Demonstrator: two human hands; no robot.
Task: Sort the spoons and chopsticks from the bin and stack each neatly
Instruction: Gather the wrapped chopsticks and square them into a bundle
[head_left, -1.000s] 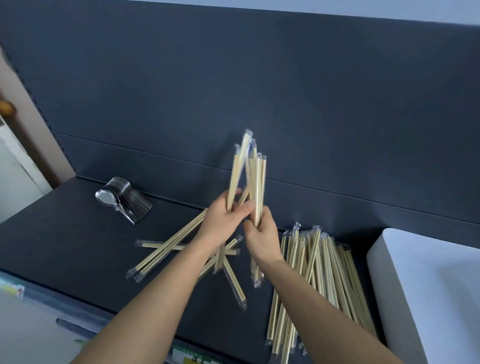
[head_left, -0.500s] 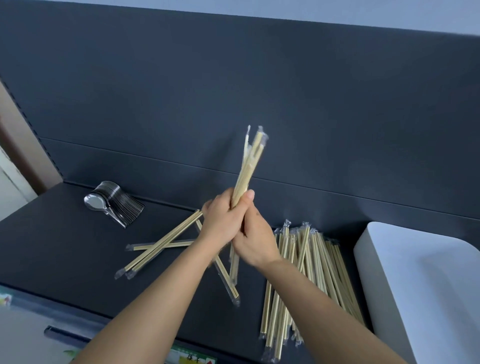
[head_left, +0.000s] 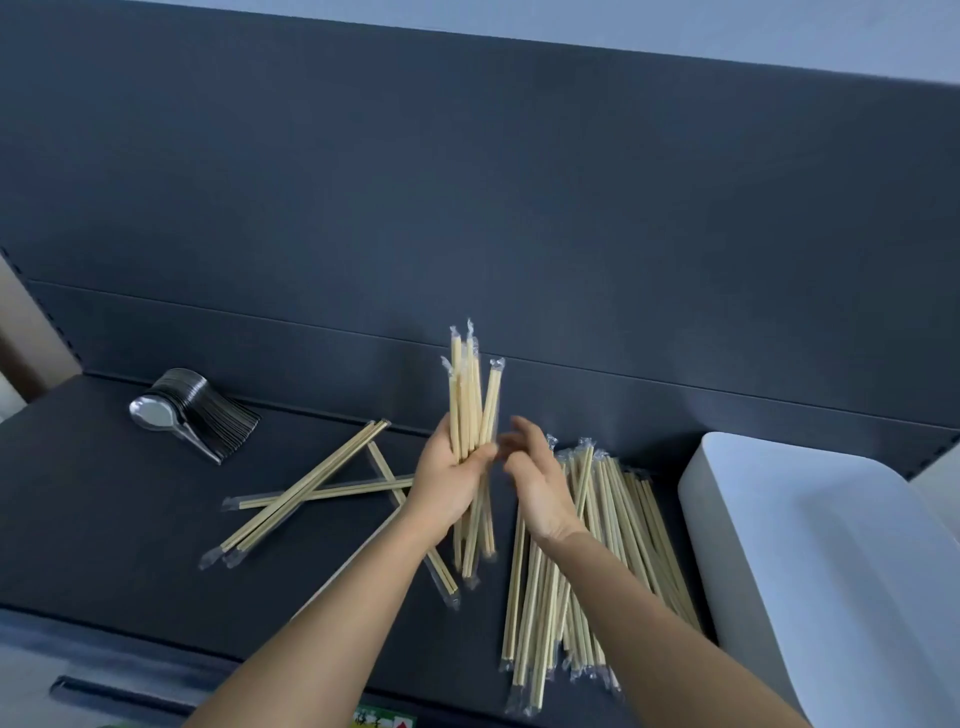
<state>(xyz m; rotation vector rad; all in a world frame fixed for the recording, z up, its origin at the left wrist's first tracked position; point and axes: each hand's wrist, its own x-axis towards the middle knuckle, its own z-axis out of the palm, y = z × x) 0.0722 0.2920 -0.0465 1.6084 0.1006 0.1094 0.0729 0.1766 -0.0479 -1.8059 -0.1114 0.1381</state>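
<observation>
Nearest the camera, beneath the wrist of the right hand (head_left: 535, 483), the sorted pile of chopsticks (head_left: 535, 613) lay lengthwise on the shelf (head_left: 104, 519). The white bin (head_left: 810, 571) stood just to that hand's right. The right hand was open, with its fingers spread and blurred, holding nothing and just beside the bundle (head_left: 470, 405). The left hand (head_left: 449, 483) gripped that bundle of wrapped chopsticks upright around its middle, so the ends stuck out above and below the fist. To the left of the left hand, a few loose chopsticks (head_left: 301, 488) lay crossed on the shelf. Farther left and back, the stack of spoons (head_left: 192, 415) sat nested near the rear panel.

The step in hand was probably squaring up the gathered bundle before adding it to the pile. Next, the 2 hands would likely need to even the ends, lay the bundle parallel on the pile, then collect the crossed strays.
</observation>
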